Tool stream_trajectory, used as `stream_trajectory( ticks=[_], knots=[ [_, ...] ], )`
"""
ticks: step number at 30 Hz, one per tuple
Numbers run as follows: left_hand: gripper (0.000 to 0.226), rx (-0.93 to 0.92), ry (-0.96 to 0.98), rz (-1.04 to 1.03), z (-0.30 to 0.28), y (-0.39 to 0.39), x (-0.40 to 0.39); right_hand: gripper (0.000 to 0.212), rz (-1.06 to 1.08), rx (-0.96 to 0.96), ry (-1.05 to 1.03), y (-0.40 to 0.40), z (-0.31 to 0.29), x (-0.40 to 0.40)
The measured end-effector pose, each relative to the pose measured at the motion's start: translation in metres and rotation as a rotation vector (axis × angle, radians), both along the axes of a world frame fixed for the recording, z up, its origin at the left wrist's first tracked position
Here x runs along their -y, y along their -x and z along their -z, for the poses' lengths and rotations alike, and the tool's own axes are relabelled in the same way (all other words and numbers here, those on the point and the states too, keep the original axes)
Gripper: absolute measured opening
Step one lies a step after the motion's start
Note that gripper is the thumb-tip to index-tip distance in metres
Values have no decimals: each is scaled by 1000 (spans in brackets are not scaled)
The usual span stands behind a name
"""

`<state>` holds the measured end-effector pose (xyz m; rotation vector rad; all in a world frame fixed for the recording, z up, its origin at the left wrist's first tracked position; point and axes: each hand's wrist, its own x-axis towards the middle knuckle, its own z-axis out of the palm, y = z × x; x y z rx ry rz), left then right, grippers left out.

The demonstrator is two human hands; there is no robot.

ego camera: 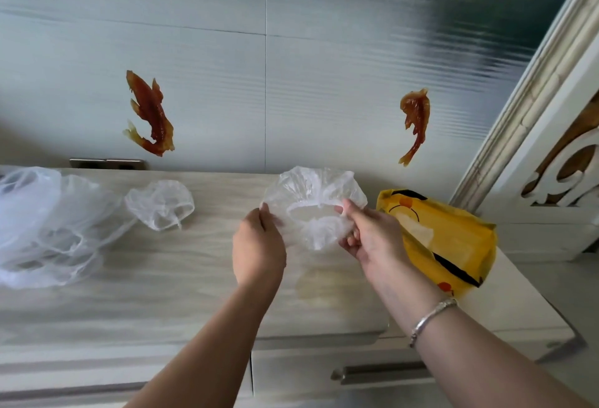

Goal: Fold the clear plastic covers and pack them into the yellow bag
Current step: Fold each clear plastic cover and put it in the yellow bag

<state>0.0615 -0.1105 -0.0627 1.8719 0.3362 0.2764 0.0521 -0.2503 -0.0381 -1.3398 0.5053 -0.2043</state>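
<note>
A clear plastic cover (312, 195) with an elastic rim hangs above the countertop, held between both hands. My left hand (257, 247) grips its left edge. My right hand (366, 234) pinches its right edge and gathered lower part. The yellow bag (453, 239) with black markings lies flat on the counter just right of my right hand. Another small clear cover (160, 205) lies on the counter to the left. A heap of several larger clear covers (42, 226) sits at the far left.
The pale wood-grain countertop (162, 278) runs along a tiled wall with two orange fish stickers (150, 114). Drawers with a metal handle (382, 372) are below the front edge. A white carved frame (551, 116) stands at the right.
</note>
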Motion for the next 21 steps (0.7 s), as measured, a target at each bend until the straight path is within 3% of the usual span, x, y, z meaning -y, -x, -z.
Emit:
stream_trajectory(
  ticks=[7, 10, 11, 13, 16, 21],
  knots=[
    [36, -154, -97, 70, 12, -10, -16, 27, -79, -62, 69, -6, 3, 11],
    [21, -189, -175, 99, 12, -11, -19, 18, -190, -87, -53, -7, 1, 8],
    [27, -184, -167, 104, 10, -10, -20, 17, -232, -83, -88, -7, 0, 6],
    [51, -115, -68, 111, 0, -8, -20, 10, -300, -53, -67, -6, -3, 5],
    [66, -52, 63, 170, -14, -9, -21, 7, -372, -9, 13, -4, -9, 3],
    [57, -246, 186, 564, -18, -6, -28, 24, -468, 36, 1, -5, -14, 4]
  ],
)
